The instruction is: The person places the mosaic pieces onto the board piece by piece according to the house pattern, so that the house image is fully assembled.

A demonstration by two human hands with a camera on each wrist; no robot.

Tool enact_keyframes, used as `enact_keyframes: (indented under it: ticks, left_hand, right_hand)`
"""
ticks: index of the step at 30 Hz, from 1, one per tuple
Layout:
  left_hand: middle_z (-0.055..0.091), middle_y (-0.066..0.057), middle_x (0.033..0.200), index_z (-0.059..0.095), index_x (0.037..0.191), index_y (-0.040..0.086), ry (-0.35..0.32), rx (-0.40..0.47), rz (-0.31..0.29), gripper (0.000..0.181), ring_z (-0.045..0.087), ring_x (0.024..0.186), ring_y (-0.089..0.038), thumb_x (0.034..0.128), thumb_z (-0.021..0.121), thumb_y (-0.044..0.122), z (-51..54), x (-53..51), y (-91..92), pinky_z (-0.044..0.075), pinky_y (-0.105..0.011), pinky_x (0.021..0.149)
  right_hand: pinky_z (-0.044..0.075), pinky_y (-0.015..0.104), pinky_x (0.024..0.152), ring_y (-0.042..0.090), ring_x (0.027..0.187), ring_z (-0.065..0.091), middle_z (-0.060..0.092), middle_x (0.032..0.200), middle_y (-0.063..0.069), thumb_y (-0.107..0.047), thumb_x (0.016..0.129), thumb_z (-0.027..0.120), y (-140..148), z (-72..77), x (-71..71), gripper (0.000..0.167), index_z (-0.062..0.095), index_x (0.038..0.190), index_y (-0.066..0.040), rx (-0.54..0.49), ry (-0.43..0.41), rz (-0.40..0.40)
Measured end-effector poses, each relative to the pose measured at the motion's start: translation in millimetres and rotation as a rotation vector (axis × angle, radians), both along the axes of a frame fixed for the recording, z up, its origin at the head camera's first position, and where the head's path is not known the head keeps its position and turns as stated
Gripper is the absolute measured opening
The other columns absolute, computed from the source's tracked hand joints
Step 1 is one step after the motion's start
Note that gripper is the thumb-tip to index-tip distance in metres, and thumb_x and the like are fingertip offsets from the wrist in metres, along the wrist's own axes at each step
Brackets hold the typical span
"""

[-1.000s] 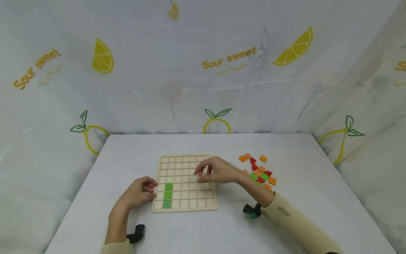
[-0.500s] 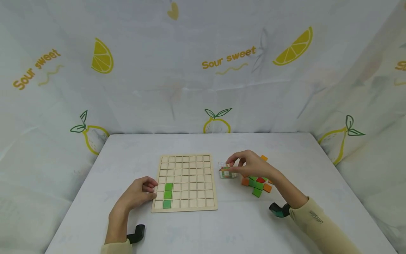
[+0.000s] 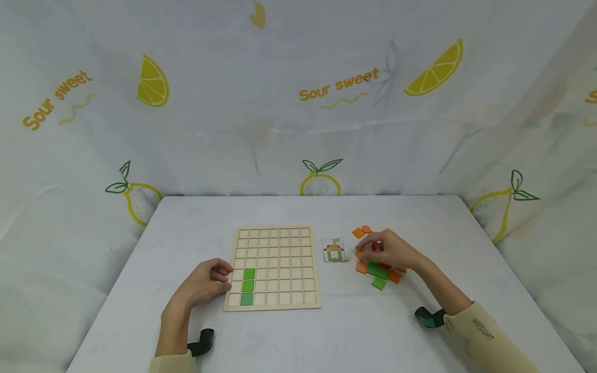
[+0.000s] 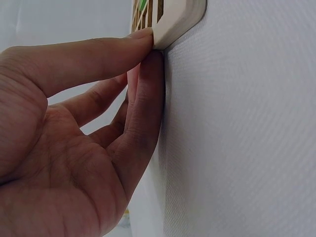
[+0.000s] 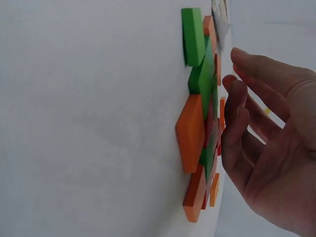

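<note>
My left hand (image 3: 202,284) rests thumb and fingertips against the left edge of the wooden grid board (image 3: 272,309). In the left wrist view the thumb touches the edge of the board (image 4: 180,19), the fingers loosely bent beside it. Three green squares (image 3: 248,285) stand in a column in the board's lower left cells. My right hand (image 3: 394,251) hovers over a pile of flat orange, green and red pieces. In the right wrist view its fingers are relaxed and apart from the green pieces (image 5: 193,37) and the orange pieces (image 5: 190,133), with nothing held.
A small pattern card (image 3: 335,249) lies between the board and the pile. An orange square (image 3: 358,233) and an orange disc (image 3: 366,229) lie at the pile's far side. All sits on a white table (image 3: 280,344) before a lemon-print cloth (image 3: 242,150).
My right hand has moved from above the board rightward, past the card, to the pile. The card is uncovered now. My left hand has stayed at the board's edge.
</note>
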State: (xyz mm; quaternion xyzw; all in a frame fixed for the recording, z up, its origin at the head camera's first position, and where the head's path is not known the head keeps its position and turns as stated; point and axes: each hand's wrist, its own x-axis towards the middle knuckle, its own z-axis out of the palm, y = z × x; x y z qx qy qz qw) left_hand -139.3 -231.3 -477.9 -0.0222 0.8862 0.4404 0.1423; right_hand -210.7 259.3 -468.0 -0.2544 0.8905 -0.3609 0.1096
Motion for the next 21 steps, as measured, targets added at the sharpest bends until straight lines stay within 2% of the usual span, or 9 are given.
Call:
enact_keyframes:
  ticks: [5, 10, 16, 21]
  left_hand:
    - [0.065, -0.008, 0.106, 0.066, 0.112, 0.006, 0.000, 0.003, -0.007, 0.033, 0.061, 0.094, -0.018, 0.0815, 0.076, 0.000, 0.2, 0.0, 0.9, 0.051, -0.027, 0.079]
    - [0.065, -0.008, 0.105, 0.066, 0.112, 0.006, -0.001, -0.001, -0.002, 0.032, 0.060, 0.094, -0.017, 0.0817, 0.076, 0.000, 0.3, -0.2, 1.3, 0.050, -0.027, 0.079]
    - [0.065, -0.008, 0.106, 0.066, 0.112, 0.006, -0.004, -0.008, -0.002, 0.033, 0.060, 0.094, -0.017, 0.0822, 0.076, -0.001, 1.2, 0.9, 0.7, 0.050, -0.028, 0.079]
    - [0.065, -0.008, 0.106, 0.066, 0.113, 0.005, -0.008, -0.013, 0.003, 0.032, 0.061, 0.094, -0.018, 0.0824, 0.077, 0.000, 2.3, 2.4, 0.9, 0.050, -0.027, 0.078]
  right_hand:
    - [0.041, 0.020, 0.061, 0.014, 0.073, 0.051, 0.072, 0.097, 0.001, -0.022, 0.087, 0.082, 4.4, -7.8, -3.3, 0.022, 0.077, 0.108, -0.016, 0.015, -0.038, -0.020]
    - [0.044, 0.020, 0.063, 0.016, 0.077, 0.051, 0.071, 0.107, 0.003, -0.021, 0.088, 0.081, 3.6, -8.2, -4.0, 0.025, 0.075, 0.112, -0.015, 0.032, -0.075, -0.028]
    - [0.045, 0.021, 0.064, 0.017, 0.076, 0.052, 0.070, 0.107, 0.003, -0.022, 0.088, 0.081, 2.4, -7.7, -4.6, 0.025, 0.075, 0.112, -0.016, 0.051, -0.091, -0.039]
    - [0.047, 0.021, 0.065, 0.015, 0.077, 0.053, 0.069, 0.103, 0.001, -0.025, 0.088, 0.081, 2.1, -9.9, -4.9, 0.028, 0.074, 0.114, -0.016, 0.068, -0.066, -0.026]
